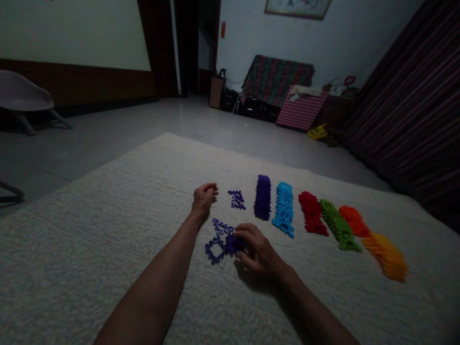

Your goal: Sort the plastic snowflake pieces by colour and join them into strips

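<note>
The left hand (205, 196) lies clenched on the white rug (108, 215), well left of things. The right hand (258, 253) is nearer: its fingertips pinch a purple piece (233, 243) against the purple square frame (214, 250) just to its left. Coloured stacks (312, 213) line up farther right.

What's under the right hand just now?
The right hand closes over part of a purple piece, which lies on the white rug beside a purple square frame. Its shape beneath the hand is hidden.
</note>
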Available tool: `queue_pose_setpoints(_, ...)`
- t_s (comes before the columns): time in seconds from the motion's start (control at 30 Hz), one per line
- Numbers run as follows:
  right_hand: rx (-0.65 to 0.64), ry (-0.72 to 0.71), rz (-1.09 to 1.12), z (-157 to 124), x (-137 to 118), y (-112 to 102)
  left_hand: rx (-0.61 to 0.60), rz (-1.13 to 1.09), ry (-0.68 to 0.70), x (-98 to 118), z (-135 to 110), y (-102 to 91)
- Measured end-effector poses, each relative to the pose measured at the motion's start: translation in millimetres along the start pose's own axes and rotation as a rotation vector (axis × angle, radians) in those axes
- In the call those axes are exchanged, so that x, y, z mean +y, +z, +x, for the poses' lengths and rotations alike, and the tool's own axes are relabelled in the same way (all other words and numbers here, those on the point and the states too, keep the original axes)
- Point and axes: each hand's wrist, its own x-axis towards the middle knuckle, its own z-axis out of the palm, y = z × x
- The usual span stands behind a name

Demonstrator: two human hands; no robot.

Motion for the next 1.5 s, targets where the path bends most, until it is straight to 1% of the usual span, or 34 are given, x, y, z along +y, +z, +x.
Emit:
queue_pose_setpoints(0.1,-0.036,-0.008,-0.077,-9,-10,4,0.009,-0.001,0.0,0,0,0.6)
queue_pose_setpoints(0.17,-0.015,-0.012,-0.108,-11,-10,8,0.005,-0.002,0.004,0,0,0.8)
queue_pose_setpoints(0.23,0.016,-0.002,-0.085,-13,-5,11,0.0,0.0,0.004,0,0,0.9)
queue_pose_setpoints(0.27,0.044,0.02,-0.058,-13,-2,12,0.001,0.001,0.004,0,-1,0.9)
queue_pose_setpoints(0.33,0.13,0.11,-0.01,-14,7,13,0.006,-0.002,0.005,1,-1,1.1)
queue_pose_setpoints(0.43,0.264,0.257,-0.033,-17,21,10,0.005,-0.005,0.006,3,-3,1.5)
queue_pose_setpoints(0.53,0.298,0.304,-0.118,-17,31,4,0.004,0.003,0.007,4,-5,1.8)
queue_pose_setpoints(0.67,0.3,0.316,-0.193,-15,33,-3,0.003,0.0,0.013,4,-6,1.8)
queue_pose_setpoints(0.87,0.19,0.261,-0.206,-16,27,-7,0.003,-0.006,-0.004,1,-2,1.4)
queue_pose_setpoints(1.0,0.152,0.224,-0.219,-19,30,-6,-0.001,-0.026,0.001,1,-2,1.9)
queue_pose_setpoints(1.07,0.17,0.223,-0.236,-19,34,-5,0.001,-0.028,-0.002,1,-2,2.4)
queue_pose_setpoints(1.13,0.222,0.213,-0.296,-18,40,-5,0.0,-0.025,-0.005,2,-3,2.5)
queue_pose_setpoints(1.23,0.335,0.187,-0.46,-12,51,-8,-0.005,-0.021,0.0,1,-3,1.8)
queue_pose_setpoints(1.3,0.393,0.196,-0.564,-8,58,-11,-0.01,-0.016,0.004,-1,-2,0.9)
queue_pose_setpoints(1.37,0.405,0.215,-0.632,-4,64,-13,-0.014,-0.01,0.007,-2,-1,0.2)
queue_pose_setpoints(1.5,0.356,0.233,-0.681,-3,73,-13,-0.012,-0.011,0.016,-3,0,0.0)
